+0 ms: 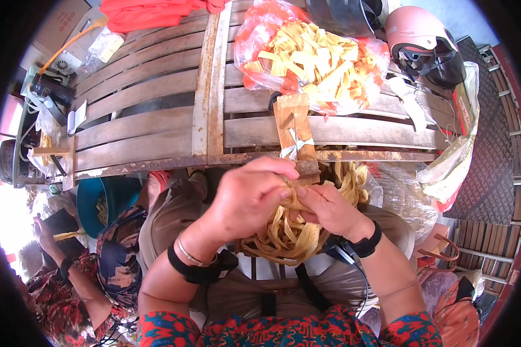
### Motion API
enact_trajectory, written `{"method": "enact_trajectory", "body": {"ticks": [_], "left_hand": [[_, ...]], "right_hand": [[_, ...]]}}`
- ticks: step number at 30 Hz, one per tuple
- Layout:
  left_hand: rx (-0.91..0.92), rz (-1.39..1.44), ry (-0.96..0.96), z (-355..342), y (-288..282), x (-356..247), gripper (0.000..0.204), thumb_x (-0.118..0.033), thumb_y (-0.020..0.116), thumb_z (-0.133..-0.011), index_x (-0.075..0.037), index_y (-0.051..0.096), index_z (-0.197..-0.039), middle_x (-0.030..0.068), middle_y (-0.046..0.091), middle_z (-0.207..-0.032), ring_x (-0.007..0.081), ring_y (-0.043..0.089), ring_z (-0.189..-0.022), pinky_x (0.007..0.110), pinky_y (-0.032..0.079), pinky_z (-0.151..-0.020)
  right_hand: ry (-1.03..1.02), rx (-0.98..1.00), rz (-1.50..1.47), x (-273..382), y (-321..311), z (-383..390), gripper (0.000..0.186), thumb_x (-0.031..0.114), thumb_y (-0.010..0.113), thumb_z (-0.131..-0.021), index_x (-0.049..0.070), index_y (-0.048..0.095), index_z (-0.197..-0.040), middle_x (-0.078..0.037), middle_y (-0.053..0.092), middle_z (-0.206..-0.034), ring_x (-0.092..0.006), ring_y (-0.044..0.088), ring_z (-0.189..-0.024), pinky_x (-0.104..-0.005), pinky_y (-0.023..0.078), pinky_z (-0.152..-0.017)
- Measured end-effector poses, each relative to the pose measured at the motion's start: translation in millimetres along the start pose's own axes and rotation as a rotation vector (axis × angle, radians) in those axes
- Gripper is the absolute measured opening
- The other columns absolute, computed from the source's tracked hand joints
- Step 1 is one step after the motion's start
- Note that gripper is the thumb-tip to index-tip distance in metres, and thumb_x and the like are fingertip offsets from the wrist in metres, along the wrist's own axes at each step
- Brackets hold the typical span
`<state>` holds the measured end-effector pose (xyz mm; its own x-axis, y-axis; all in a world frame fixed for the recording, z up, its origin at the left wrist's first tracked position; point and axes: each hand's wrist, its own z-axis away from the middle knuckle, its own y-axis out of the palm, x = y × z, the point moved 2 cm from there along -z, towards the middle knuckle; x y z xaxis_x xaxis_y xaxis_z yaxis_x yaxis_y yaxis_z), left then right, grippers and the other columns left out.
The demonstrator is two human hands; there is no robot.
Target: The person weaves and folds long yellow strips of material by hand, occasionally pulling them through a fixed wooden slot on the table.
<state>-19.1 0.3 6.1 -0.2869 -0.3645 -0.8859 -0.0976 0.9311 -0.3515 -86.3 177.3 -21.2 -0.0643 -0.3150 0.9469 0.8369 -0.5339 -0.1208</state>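
Note:
My left hand is closed in a pinch on a bundle of flat, yellowish-tan strips. Across from it my right hand grips the same strips between thumb and fingers. The two hands almost touch, just in front of a wooden block that juts over the table's edge and has a white tie around it. More strips hang in loose loops below my hands, over my lap. Whether they are woven together at my fingers is hidden.
On the slatted table lies an open plastic bag of pale yellow strips. A pink helmet sits at the far right, red cloth at the far left. Beside me on the left are a teal bucket and another person's arm.

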Motion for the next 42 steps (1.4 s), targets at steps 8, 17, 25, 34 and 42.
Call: {"method": "enact_trajectory", "body": {"ticks": [8,17,25,34,42], "left_hand": [[-0.09,0.496,-0.461,-1.6,-13.2,11.3,0.011,-0.008,0.067,-0.084,0.0,0.061,-0.089,0.0088,0.065,-0.094,0.0167,0.063,-0.086,0.027,0.051,-0.075],[-0.015,0.988,-0.623,20.1,12.7,24.6,0.013,-0.003,0.067,-0.082,-0.004,0.055,-0.088,0.0014,0.058,-0.068,0.0072,0.052,-0.052,0.02,0.041,-0.047],[-0.298,0.806,-0.72,-8.6,23.8,48.5,0.013,-0.005,0.064,-0.085,-0.003,0.056,-0.095,0.0036,0.057,-0.071,0.0088,0.047,-0.051,0.023,0.04,-0.047],[-0.382,-0.07,-0.239,-10.9,12.3,55.5,0.016,-0.013,0.06,-0.088,0.002,0.063,-0.092,0.0061,0.064,-0.079,0.0123,0.056,-0.07,0.027,0.047,-0.068],[0.489,0.562,-0.865,31.9,58.8,18.7,0.02,-0.019,0.055,-0.091,-0.001,0.064,-0.09,0.0064,0.063,-0.076,0.0127,0.06,-0.069,0.026,0.049,-0.063]], "right_hand": [[0.233,0.297,-0.777,3.1,-3.0,5.7,0.048,0.043,0.044,-0.097,0.0,0.061,-0.08,0.008,0.03,-0.052,-0.004,0.025,-0.044,-0.0214,0.018,-0.043],[0.338,0.022,-0.487,8.2,-15.0,5.0,0.031,0.033,0.065,-0.088,0.005,0.063,-0.076,0.003,0.053,-0.064,-0.0012,0.034,-0.049,-0.0182,0.024,-0.043],[-0.168,-0.549,0.295,0.1,-32.2,-18.5,0.018,0.017,0.071,-0.083,0.005,0.058,-0.08,0.005,0.052,-0.065,-0.0023,0.038,-0.057,-0.02,0.032,-0.048],[-0.459,-0.663,0.705,13.9,-28.7,-19.4,0.008,0.011,0.061,-0.083,0.009,0.059,-0.09,-0.007,0.06,-0.062,-0.023,0.061,-0.053,-0.0337,0.048,-0.047],[-0.978,-0.233,0.509,36.8,-5.6,-2.1,0.015,0.003,0.058,-0.074,0.003,0.059,-0.088,-0.007,0.057,-0.063,-0.0218,0.054,-0.048,-0.0328,0.043,-0.045]]}}
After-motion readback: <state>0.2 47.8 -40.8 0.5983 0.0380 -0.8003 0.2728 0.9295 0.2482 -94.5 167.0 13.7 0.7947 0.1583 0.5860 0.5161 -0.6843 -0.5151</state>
